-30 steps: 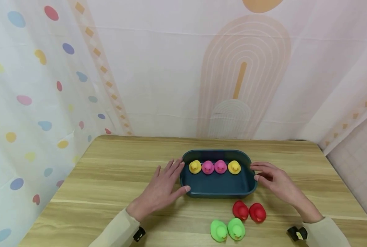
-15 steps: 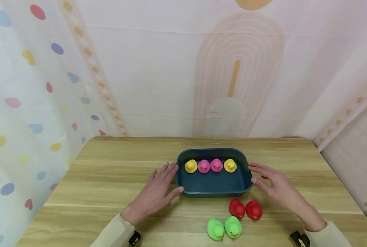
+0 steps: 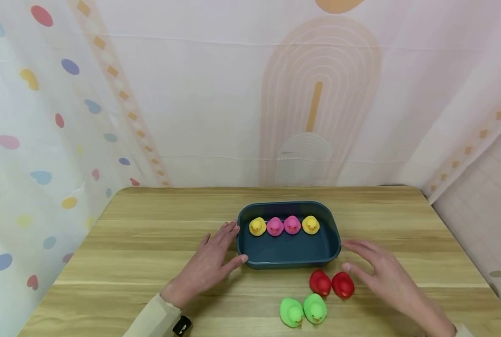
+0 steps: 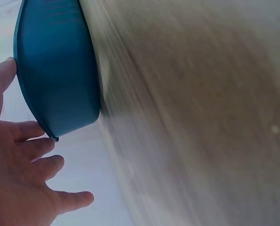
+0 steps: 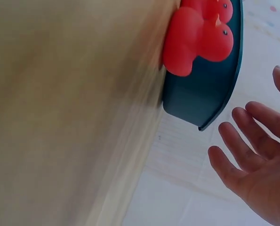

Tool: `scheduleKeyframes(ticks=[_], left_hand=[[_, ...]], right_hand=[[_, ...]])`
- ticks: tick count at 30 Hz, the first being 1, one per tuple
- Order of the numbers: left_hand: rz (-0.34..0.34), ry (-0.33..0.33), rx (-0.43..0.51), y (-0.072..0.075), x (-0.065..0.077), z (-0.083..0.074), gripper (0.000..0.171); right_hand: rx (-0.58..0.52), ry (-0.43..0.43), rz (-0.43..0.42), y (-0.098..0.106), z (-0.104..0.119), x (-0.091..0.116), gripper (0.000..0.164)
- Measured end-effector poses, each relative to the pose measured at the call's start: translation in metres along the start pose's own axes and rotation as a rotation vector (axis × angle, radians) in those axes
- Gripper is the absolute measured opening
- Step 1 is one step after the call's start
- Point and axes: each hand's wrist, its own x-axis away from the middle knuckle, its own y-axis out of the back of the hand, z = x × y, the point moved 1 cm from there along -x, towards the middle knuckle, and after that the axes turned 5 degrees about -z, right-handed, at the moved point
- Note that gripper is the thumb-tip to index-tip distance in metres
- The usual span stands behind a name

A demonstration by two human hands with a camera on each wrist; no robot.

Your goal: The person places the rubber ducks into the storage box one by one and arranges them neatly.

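Note:
A dark blue oval-cornered tub (image 3: 288, 258) stands on the table with a row of rubber ducks inside: a yellow duck (image 3: 257, 227), two pink ducks (image 3: 292, 225) and another yellow duck (image 3: 311, 225). My left hand (image 3: 206, 264) touches the tub's left end, fingers spread and thumb at the front corner; the left wrist view shows its fingertips along the tub's rim (image 4: 34, 110). Beyond the tub's right end, my right hand (image 3: 381, 271) hovers with fingers extended and nothing held. Two red ducks (image 3: 343, 284) sit just left of its thumb, in front of the tub.
Two green ducks (image 3: 315, 309) sit side by side nearer the table's front. The wood-grain table (image 3: 149, 234) ends at the back against a patterned curtain (image 3: 212, 103). A black band (image 3: 182, 325) is on the left wrist.
My right hand has left the tub's right end and moved toward me, near the red ducks. The left hand keeps its place on the tub. The whole head view has shifted slightly.

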Motion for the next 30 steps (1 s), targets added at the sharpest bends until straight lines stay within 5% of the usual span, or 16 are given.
scheduleKeyframes(ticks=[8,18,30], left_hand=[[0.006,0.000,-0.006,0.002,-0.002,0.001,0.078],[0.026,0.007,0.004,0.004,-0.003,0.000,0.075],[0.013,0.008,0.010,0.002,-0.002,-0.001,0.074]], right_hand=[[0.000,-0.068,0.109,-0.002,0.000,0.011,0.044],[-0.139,-0.083,0.284,-0.005,-0.011,0.016,0.041],[-0.205,0.067,0.244,-0.009,-0.013,0.015,0.020]])
